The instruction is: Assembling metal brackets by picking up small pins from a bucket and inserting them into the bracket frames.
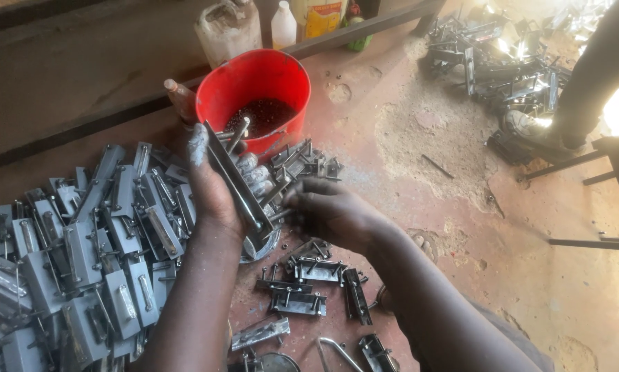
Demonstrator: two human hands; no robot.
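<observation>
Dusty red floor (419, 227): one red bucket (254, 83); two hands (216, 196) gripping one metal latch (237, 182).

Both bare forearms rise from the lower edge to mid-frame, where the left hand (216, 189) stands upright, palm turned right, fingers curled in a grip, and the right hand (326, 210) sits just beside it, fingertips pinched leftward.

Warm daylight from upper right; glare there; hands shadowed.
</observation>
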